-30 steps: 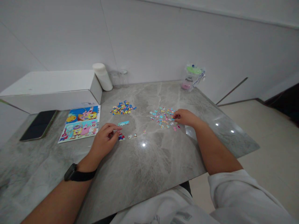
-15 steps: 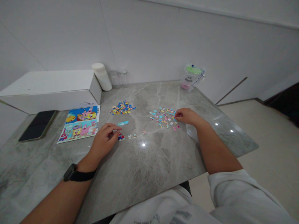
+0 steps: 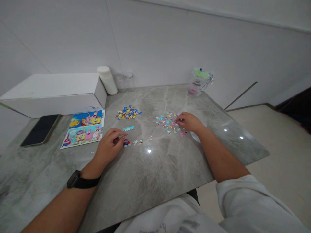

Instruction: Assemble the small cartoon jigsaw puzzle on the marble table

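My left hand (image 3: 110, 144) rests on the table with bent fingers, thumb and forefinger tips close together at the left edge of a small group of red and blue puzzle pieces (image 3: 126, 142). The fingertips partly cover that group. Just above it lies a light-blue joined strip (image 3: 128, 128). A few single pieces (image 3: 135, 142) lie to its right, one (image 3: 150, 138) farther off. My right hand (image 3: 190, 122) reaches into a loose spread of pastel puzzle pieces (image 3: 167, 122), its fingers pinched together at the right side. What sits between those fingertips is too small to make out.
A picture sheet (image 3: 84, 129) with two cartoon scenes and a dark phone (image 3: 41, 130) lie at left. Behind them stand a white box (image 3: 53, 94), a white bottle (image 3: 107, 81) and clear glasses (image 3: 128, 81). A blue-yellow piece pile (image 3: 128, 112) lies mid-table; a plastic bag (image 3: 199, 81) is back right.
My right hand has moved a little to the left, farther over the pastel pieces. The left hand stays by the red and blue group, and the whole view has shifted slightly.
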A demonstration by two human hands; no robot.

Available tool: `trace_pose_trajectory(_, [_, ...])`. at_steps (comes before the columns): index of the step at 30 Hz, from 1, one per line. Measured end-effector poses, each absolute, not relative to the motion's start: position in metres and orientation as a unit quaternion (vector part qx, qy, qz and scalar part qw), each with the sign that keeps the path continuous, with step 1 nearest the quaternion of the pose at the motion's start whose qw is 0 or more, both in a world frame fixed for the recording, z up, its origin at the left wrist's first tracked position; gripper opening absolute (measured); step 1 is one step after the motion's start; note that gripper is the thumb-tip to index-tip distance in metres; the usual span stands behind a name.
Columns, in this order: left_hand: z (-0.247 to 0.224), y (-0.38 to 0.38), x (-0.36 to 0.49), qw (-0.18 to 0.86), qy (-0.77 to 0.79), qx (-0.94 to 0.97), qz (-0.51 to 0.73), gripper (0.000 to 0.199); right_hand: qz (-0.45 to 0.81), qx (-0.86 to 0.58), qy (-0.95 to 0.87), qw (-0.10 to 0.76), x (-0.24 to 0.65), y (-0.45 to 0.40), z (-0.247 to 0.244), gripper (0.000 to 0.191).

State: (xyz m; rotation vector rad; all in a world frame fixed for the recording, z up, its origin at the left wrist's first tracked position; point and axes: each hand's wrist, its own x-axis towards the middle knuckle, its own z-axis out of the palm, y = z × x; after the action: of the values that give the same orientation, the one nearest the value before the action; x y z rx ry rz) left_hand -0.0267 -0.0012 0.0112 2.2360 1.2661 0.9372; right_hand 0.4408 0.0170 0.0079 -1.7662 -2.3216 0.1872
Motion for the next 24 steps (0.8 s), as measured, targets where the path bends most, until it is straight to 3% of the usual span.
trace_pose_trajectory(15, [0.013, -0.002, -0.026, 0.208, 0.465, 0.793, 0.334, 0.028, 0.05, -0.643, -0.756, 0.112, 0.437, 0.015, 0.008, 0.026])
trace_pose_trajectory(24, [0.011, 0.0, -0.03, 0.16, 0.495, 0.777, 0.355, 0.027, 0.073, -0.632, -0.766, 0.097, 0.429, 0.017, 0.008, 0.025])
